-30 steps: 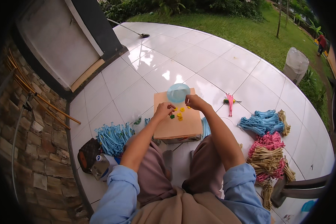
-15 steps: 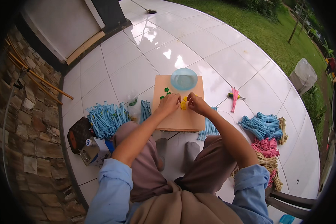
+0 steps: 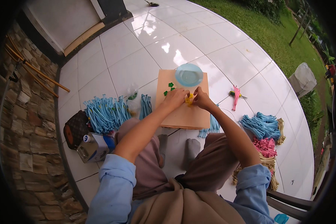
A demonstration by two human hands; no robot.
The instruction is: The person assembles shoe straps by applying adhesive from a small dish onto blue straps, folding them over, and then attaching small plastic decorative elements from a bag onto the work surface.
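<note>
Over a flat tan board, my left hand and my right hand come close together, fingertips bent into a pinch. Small yellow flower-like pieces show between and just below the fingertips. One of them seems to be held there, though the fingers partly cover it. Several green flower-shaped pieces lie on the board beyond my left hand. At the board's far edge stands a translucent light-blue bowl.
Left of the board are blue stem-like bundles, a clear plastic bag, a metal can and a brown bag. To the right lie a pink bundle by a screwdriver and blue bundles above pink and tan ones.
Both hands have moved closer together, their fingertips meeting at the yellow pieces. The whole view has shifted slightly, with the board appearing a little higher and further right.
</note>
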